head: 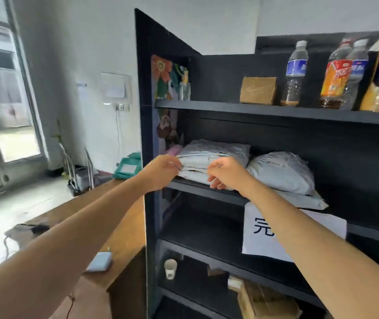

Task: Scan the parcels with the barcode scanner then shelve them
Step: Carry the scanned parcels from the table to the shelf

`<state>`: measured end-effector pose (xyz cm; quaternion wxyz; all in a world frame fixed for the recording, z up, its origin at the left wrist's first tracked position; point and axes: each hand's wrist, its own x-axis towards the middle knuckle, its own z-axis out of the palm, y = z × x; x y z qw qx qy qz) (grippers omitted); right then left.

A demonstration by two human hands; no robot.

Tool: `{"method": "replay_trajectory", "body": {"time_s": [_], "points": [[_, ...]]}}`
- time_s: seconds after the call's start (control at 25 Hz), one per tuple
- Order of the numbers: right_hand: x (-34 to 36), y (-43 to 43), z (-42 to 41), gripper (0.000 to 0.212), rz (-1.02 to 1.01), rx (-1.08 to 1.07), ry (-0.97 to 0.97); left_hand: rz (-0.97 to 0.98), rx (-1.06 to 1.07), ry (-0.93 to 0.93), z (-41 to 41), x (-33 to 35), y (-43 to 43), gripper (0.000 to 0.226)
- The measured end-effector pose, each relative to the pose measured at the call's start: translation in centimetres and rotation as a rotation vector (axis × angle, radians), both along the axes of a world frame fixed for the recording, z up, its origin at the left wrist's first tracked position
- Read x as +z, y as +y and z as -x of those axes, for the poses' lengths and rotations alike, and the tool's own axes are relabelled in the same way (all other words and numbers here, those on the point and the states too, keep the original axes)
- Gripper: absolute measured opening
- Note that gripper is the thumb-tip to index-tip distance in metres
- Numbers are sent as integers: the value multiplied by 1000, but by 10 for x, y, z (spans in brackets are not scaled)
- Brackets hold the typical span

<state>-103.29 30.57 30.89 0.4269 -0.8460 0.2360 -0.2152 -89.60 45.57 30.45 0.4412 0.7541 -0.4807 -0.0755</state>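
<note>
both arms reach to the middle shelf (197,187). the left grip (163,168) pinches the left edge of the grey parcel stack (207,155) there, and the right grip (227,172) curls round its front edge.

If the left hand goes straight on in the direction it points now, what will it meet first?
The left hand would meet the grey parcels on the middle shelf; its fingertips seem to touch their left edge, though depth is unclear.
</note>
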Motion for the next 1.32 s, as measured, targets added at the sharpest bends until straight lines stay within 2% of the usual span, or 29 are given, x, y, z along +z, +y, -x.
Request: {"method": "replay_trajectory", "body": {"time_s": [0.08,0.24,0.4,0.52,0.64,0.84,0.96,1.08,1.32], "points": [[3,47,-37,5,65,92,31,-32,123,-55,-23,3,56,18],[3,163,-154,20,247,348,155,-163,322,-111,-113,-16,207,13],[-6,285,-294,25,324,535,213,-418,510,-339,-216,-26,379,31],[-13,385,-405,27,385,654,310,-500,661,-329,-298,-16,505,34],[-13,460,-498,28,439,737,367,-461,811,-264,-379,-6,587,31],[-18,533,-649,39,506,807,351,-477,838,-229,-517,-22,630,34],[-30,548,-759,46,609,844,382,-445,833,-240,-623,-31,630,33],[-21,544,-859,49,624,823,405,-454,812,-242,-716,-31,628,32],[-16,552,-1054,46,662,756,251,-432,815,-226,-916,-19,636,30]]}}
